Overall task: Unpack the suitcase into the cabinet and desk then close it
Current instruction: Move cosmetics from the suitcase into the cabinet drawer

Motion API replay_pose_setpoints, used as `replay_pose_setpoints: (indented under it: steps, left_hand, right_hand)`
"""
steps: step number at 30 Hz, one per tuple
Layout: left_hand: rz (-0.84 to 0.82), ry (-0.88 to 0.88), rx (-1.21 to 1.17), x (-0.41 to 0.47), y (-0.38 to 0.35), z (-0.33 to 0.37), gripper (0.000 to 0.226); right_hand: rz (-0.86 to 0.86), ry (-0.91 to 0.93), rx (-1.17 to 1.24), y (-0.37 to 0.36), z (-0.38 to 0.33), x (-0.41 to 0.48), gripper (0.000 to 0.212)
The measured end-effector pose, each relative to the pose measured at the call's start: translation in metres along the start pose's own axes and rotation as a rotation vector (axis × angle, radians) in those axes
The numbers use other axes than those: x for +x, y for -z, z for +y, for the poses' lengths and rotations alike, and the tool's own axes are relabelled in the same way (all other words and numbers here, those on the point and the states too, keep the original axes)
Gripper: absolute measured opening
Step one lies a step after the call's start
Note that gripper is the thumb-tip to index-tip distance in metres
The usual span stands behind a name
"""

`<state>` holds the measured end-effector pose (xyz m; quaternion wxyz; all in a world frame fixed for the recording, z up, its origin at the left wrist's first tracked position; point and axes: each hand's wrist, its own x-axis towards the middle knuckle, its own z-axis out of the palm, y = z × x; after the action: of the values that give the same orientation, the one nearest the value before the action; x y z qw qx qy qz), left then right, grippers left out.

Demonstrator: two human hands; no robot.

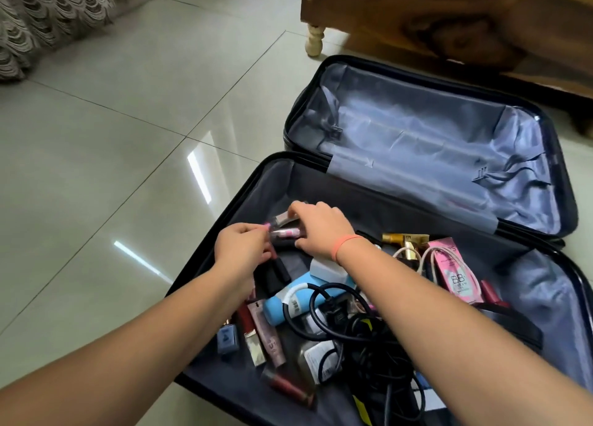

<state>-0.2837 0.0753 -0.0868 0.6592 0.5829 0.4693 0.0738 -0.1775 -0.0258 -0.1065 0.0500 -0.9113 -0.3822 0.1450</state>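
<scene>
On floor tiles, suitcase lying open beside wooden cabinet. Far half bare; near half packed w/ cosmetics, blue bottle, black cable, pink box. Left hand pinching small pink-tipped tube; right hand closed over clear tubes, both at near half's far-left corner.

Ahead of you lies a glossy floor of large pale grey-green tiles, crossed by thin dark grout lines and streaked with bright white reflections of light. At your upper left, a curtain with a grey and cream scalloped pattern hangs down until its hem touches the tiles. At your upper right stands a piece of dark brown wooden furniture, with one turned cream-coloured leg resting on the floor.
</scene>
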Motion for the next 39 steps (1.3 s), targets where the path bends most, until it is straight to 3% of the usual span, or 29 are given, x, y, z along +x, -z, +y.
replay_pose_setpoints:
  steps: [4,6,9,10,14,18,21,24,29,33,39]
  left_hand:
    - [0.081,0.020,-0.009,0.003,0.005,-0.006,0.020]
    - [0.104,0.049,-0.037,0.007,0.008,-0.009,0.017]
    - [-0.035,0.077,-0.115,0.003,0.008,-0.010,0.005]
    - [-0.099,0.079,-0.134,0.001,0.005,-0.011,0.015]
    - [-0.274,0.089,-0.238,-0.013,-0.009,-0.007,0.014]
    - [-0.235,0.142,-0.273,-0.013,-0.009,-0.008,0.007]
    - [-0.197,0.120,-0.242,-0.011,-0.007,-0.007,0.002]
    - [-0.180,0.055,-0.174,-0.009,-0.006,-0.006,0.004]
    - [-0.141,0.010,-0.091,-0.003,-0.001,-0.012,0.004]
    - [-0.127,0.007,-0.029,0.000,0.008,-0.019,0.007]
    - [-0.133,-0.019,0.003,-0.002,0.015,-0.016,0.010]
  right_hand:
    - [-0.043,-0.023,0.137,0.000,0.012,-0.002,0.027]
    - [0.038,-0.087,0.298,0.000,0.016,-0.003,0.023]
    - [0.101,-0.161,0.787,0.008,0.012,-0.008,0.020]
    - [0.077,-0.132,0.871,0.013,0.011,-0.011,0.024]
    - [-0.115,0.041,0.861,0.039,0.011,-0.024,0.039]
    - [-0.108,-0.107,1.008,0.048,0.032,-0.025,0.028]
    - [0.052,-0.234,0.725,0.037,0.050,-0.020,0.020]
    - [0.098,-0.289,0.389,0.025,0.059,-0.021,0.022]
    - [0.110,-0.278,0.405,0.017,0.043,-0.019,0.026]
    - [0.119,-0.244,0.285,0.009,0.033,-0.010,0.028]
    - [0.068,-0.366,0.232,-0.002,0.024,0.001,0.026]
